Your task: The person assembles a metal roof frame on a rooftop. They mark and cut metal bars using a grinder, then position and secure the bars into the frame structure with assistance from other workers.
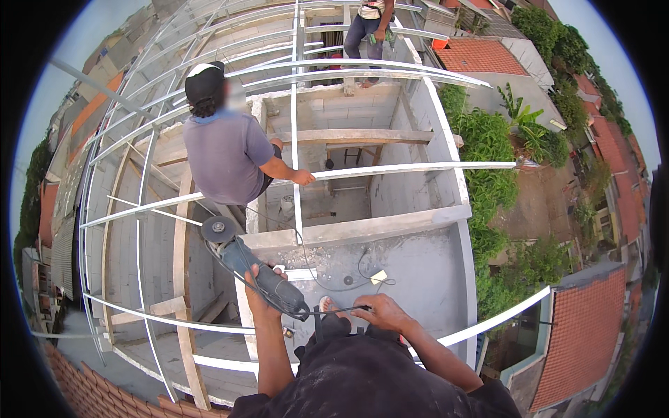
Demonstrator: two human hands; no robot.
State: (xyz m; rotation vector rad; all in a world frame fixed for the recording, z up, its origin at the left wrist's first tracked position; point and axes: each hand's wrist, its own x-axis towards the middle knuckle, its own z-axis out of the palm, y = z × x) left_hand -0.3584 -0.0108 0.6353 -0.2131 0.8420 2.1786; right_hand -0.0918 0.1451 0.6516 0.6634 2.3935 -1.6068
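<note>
My left hand (259, 299) is wrapped round the body of a dark angle grinder (263, 275). Its round disc (218, 228) points up and away from me, at the left. A black power cord (333, 311) runs from the grinder's rear end to my right hand (385, 311), whose fingers are closed on it in front of my lap. More of the cord looks looped round the grinder's body. Just beyond the disc, a co-worker in a grey shirt and black cap (224, 150) sits on the frame, one hand on a pale metal bar.
Pale metal roof bars (390, 169) cross over open rooms with block walls. Wooden beams (185, 279) span below them. A grey slab (418, 258) with a loose cable and a yellow piece (378, 277) lies ahead. Another person (366, 42) stands far off. Right of the wall (460, 188) is a drop.
</note>
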